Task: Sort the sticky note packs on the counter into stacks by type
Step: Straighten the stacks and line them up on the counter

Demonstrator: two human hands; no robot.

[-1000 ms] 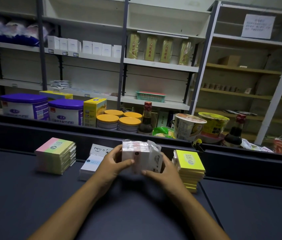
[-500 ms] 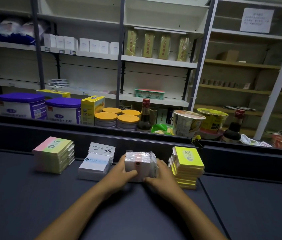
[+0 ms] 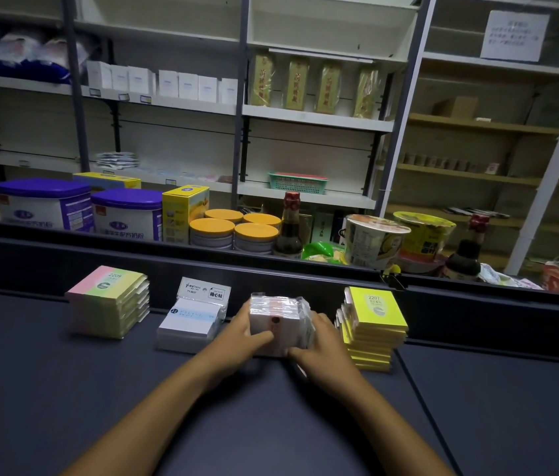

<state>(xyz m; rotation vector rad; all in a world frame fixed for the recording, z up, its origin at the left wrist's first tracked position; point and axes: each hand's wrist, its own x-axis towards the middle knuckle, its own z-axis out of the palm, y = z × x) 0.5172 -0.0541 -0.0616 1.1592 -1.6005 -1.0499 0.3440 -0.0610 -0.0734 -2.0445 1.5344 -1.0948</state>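
A stack of white sticky note packs in clear wrap [image 3: 276, 321] rests on the dark counter [image 3: 65, 389], pressed between my left hand [image 3: 242, 333] on its left side and my right hand [image 3: 322, 347] on its right and front. Left of it lies a stack of white-and-blue packs [image 3: 190, 322] with a header card. Further left stands a stack of pink-and-green packs marked 2209 [image 3: 108, 300]. A stack of yellow packs marked 2207 [image 3: 372, 322] stands right of my right hand.
A raised dark ledge [image 3: 168, 266] runs along the counter's far edge just behind the stacks. Beyond it stand tins, a yellow box, sauce bottles and noodle cups. Shelving fills the back wall. A seam crosses the counter at the right [image 3: 419, 396].
Both hands have lowered the white wrapped stack from above the counter onto it, between the white-and-blue stack and the yellow stack. The other stacks have not moved.
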